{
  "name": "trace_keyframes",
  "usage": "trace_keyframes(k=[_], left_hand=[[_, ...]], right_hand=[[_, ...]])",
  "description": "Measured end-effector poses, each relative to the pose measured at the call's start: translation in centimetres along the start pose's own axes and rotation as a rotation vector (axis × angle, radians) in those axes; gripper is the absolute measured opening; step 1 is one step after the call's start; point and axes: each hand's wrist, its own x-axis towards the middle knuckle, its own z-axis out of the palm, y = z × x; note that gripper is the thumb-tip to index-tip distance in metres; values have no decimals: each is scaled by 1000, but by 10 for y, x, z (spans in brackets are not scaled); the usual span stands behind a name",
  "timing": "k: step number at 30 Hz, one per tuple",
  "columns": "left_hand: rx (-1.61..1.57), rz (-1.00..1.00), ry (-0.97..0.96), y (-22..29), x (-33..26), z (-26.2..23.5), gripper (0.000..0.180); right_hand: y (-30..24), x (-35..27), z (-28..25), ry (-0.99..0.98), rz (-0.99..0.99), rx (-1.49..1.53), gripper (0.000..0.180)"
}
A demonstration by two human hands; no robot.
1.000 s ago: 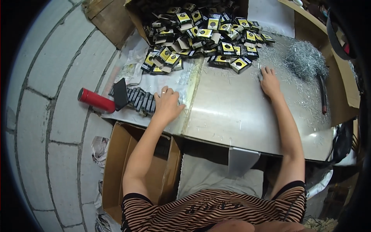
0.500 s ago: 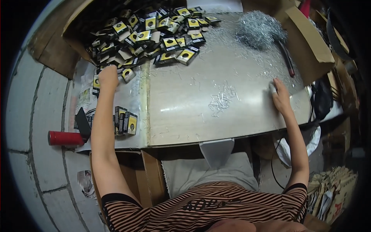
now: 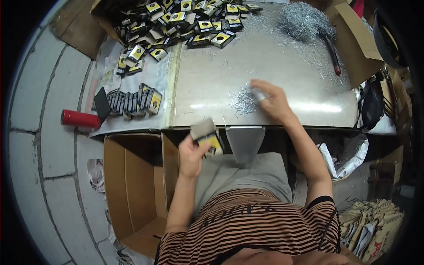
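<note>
My left hand [image 3: 191, 157] grips a small black-and-yellow carton [image 3: 209, 143] in front of the table's near edge, its pale flap standing open. Over the tabletop my right hand [image 3: 274, 102] is closed around a small silvery piece [image 3: 260, 94], slightly blurred; whether it is held or worn on a finger is hard to tell. Right beside those fingers lies a small heap of shiny wire pieces [image 3: 242, 102]. A grey chute [image 3: 245, 140] hangs from the table edge between my hands. Similar cartons [image 3: 176, 17] are piled loosely at the far left.
Upright cartons stand in a row [image 3: 128, 102] on the left, beside a red cylinder [image 3: 81, 119]. A large tangle of wire pieces [image 3: 304, 21] lies far right, near a dark-handled tool [image 3: 333, 57] and a cardboard wall [image 3: 360, 39]. Below left is an open cardboard box [image 3: 132, 176].
My left hand has come from the carton pile toward my lap, now with an open carton. My right hand has moved left to the small wire heap. The view has shifted.
</note>
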Motion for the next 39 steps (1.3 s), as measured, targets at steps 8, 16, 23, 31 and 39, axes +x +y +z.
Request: trace_keyframes(k=[8,16,23,31,39], left_hand=[[725,-351,-372,-173,-51,-33,24],[-57,-743,-330,-156,-54,-25,46],[-107,-724,-323,-171,-53,-31,48],[375,-411,-231,-134,-70,-12,38],[893,853,-379,-32,-40,31,52]], right_hand=[[-31,-48,82,45,-225,-434,45],[-79,-125,32,-80,-223,-278,49],[-34,-187,75,-345,48,-66,43],[-54,-163,34,-119,223,-106,27],[-97,-139,50,-207,240,1344,59]])
